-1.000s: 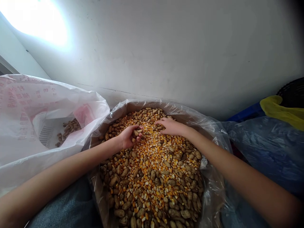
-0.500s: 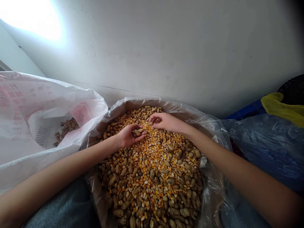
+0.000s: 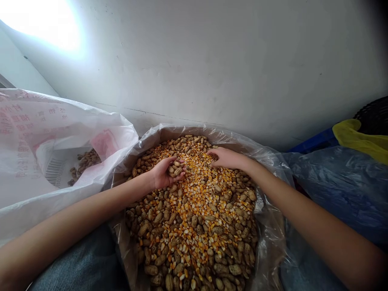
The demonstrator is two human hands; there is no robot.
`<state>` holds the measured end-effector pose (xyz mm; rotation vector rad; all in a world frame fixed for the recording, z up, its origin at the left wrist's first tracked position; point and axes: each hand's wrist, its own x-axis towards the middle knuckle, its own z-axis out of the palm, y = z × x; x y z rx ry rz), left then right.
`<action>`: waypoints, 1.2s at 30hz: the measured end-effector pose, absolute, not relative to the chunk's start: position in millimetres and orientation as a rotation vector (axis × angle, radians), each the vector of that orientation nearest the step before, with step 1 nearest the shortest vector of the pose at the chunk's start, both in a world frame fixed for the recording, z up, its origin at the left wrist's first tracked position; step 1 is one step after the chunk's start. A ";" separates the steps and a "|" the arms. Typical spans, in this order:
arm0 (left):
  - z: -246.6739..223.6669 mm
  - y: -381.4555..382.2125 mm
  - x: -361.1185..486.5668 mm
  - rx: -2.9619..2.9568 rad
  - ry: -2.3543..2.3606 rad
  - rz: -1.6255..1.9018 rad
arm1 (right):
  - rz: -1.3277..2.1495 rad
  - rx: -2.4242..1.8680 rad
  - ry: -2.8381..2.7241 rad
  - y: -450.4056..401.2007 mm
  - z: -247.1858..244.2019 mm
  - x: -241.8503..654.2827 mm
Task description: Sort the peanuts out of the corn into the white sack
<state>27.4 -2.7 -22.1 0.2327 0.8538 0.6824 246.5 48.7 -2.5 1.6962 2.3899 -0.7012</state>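
Note:
Unshelled peanuts (image 3: pixel 222 268) and yellow corn kernels (image 3: pixel 194 202) lie mixed in a large bag lined with clear plastic (image 3: pixel 274 230). Over the left side of the mix, my left hand (image 3: pixel 165 173) is cupped palm up, its fingers curled round several peanuts (image 3: pixel 175 169). My right hand (image 3: pixel 226 157) reaches down at the far right part of the mix, its fingers bent toward the peanuts and kernels there. Whether anything is between those fingertips is hidden.
To the left stands a white woven sack (image 3: pixel 75 111) with pink print, peanuts (image 3: pixel 86 163) inside it. At right lie blue-grey plastic sheeting (image 3: pixel 339 182), a yellow mesh cloth (image 3: pixel 357 139), a blue edge (image 3: pixel 315 141) and a black basket (image 3: pixel 374 117). A white wall (image 3: pixel 212 64) rises behind.
My right hand has moved right, away from my left hand, and down to the mix. More peanuts now sit in my left hand, which has stayed nearly in place.

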 end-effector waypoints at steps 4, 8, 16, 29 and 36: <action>-24.4 -2.2 27.9 0.227 0.858 0.686 | -0.540 1.634 2.277 45.6 -21.2 252.3; -26.2 -2.9 28.1 0.256 0.854 0.678 | -0.553 1.689 2.214 40.4 -22.8 246.1; -27.9 -2.2 27.3 0.266 0.844 0.686 | -0.870 1.637 2.129 42.0 -20.8 253.9; -22.9 -2.6 27.9 0.262 0.894 0.682 | -2.490 1.683 1.710 31.6 3.9 227.9; -29.0 -3.4 28.2 0.252 0.868 0.649 | -2.861 1.682 1.462 23.1 12.4 208.3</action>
